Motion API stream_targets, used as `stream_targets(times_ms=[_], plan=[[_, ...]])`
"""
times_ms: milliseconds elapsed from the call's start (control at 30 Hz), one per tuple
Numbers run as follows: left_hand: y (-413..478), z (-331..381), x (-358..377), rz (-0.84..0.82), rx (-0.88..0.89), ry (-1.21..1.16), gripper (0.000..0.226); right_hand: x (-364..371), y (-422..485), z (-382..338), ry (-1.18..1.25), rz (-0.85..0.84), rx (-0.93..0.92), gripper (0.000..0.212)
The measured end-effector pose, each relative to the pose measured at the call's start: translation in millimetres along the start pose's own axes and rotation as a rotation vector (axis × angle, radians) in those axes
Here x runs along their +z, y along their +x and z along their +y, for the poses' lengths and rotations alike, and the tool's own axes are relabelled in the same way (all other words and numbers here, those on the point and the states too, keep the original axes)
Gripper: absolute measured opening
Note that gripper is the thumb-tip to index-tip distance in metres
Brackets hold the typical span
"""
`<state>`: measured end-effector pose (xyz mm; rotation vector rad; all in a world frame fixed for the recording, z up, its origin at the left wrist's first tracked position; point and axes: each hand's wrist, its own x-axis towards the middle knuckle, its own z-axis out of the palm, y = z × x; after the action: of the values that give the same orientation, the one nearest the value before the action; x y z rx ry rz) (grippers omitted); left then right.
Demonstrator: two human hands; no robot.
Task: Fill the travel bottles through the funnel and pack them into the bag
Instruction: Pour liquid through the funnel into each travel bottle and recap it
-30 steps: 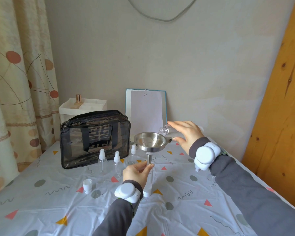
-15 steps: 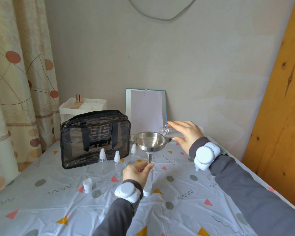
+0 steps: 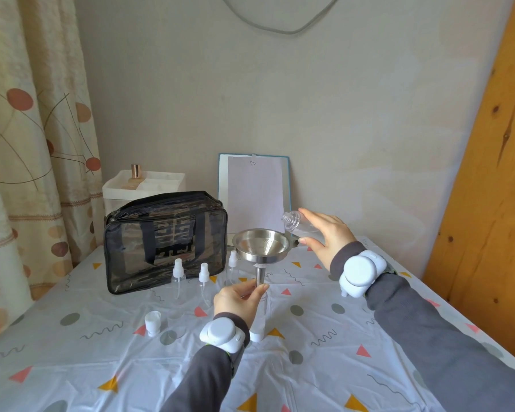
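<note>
Pinching funnel (image 3: 261, 244) stem, left hand (image 3: 238, 299) raised, right hand (image 3: 331, 234) holding tilted bottle (image 3: 297, 223)

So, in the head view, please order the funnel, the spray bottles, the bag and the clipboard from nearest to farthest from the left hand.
1. Funnel: the left hand pinches its spout.
2. Spray bottles: on the table, just left of the hand.
3. Bag: behind them, to the left.
4. Clipboard: leaning on the back wall.

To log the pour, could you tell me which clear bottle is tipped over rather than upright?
The uncapped bottle held in the right hand, its neck tilted toward the funnel; the three spray-topped bottles before the bag stand upright.
</note>
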<state>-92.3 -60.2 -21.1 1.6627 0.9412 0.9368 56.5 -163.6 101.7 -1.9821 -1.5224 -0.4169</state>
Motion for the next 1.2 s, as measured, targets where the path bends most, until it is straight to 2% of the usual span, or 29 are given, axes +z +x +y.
stream_targets(times_ms=[233, 567, 833, 1033, 1200], plan=[[0.1, -1.1, 0.2, 0.005, 0.005, -0.003, 0.037, 4.7, -4.6, 8.6, 0.138, 0.061, 0.107, 0.051], [0.4, -3.1, 0.8, 0.018, 0.036, -0.002, 0.029, 31.2, -13.4, 32.5, 0.331, 0.11, 0.406, 0.052], [3.0, -3.4, 1.5, 0.02, 0.049, 0.011, 0.025, 65.9, -20.0, 45.9, 0.408, 0.062, 0.55, 0.044], [1.8, -3.0, 0.2, 0.002, 0.061, 0.005, 0.02, 94.6, -16.8, 56.4, 0.476, 0.049, 0.661, 0.053], [1.7, -2.3, -0.8, -0.006, 0.072, 0.0, 0.019, 110.3, -10.5, 62.8, 0.499, -0.005, 0.738, 0.049]])
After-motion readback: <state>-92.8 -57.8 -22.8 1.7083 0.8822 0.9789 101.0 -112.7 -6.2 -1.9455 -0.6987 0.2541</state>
